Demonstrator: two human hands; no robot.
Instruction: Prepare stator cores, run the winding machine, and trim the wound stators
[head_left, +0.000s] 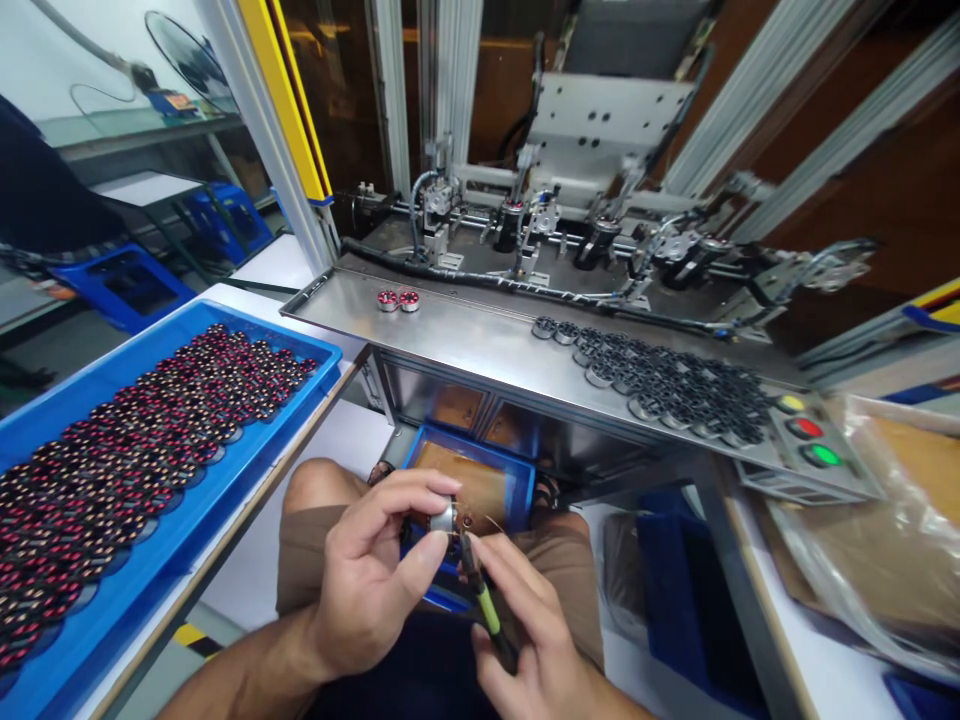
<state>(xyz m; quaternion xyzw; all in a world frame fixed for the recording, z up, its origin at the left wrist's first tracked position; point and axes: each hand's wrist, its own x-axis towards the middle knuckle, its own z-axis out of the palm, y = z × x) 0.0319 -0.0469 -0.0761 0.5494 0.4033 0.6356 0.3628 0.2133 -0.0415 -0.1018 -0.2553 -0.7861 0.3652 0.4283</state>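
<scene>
In the middle of the head view, my left hand [367,560] pinches a small motor stator [442,518] between thumb and fingers. It has a silvery side, and thin copper wire ends stick out to its right. My right hand [529,635] is closed around wire cutters [487,608] with green and black handles. Their tip is close to the stator's wires; whether it touches them I cannot tell. Both hands are above my lap, over a blue bin [529,490] with brown material in it.
On the left, a blue tray [247,430] holds many red-and-copper wound stators. Along the metal ledge [472,335] sit two red-wound stators [397,300] and a crowd of dark unwound ones [667,380]. Beyond is a winding machine [525,225]; its red and green buttons [814,440] are right.
</scene>
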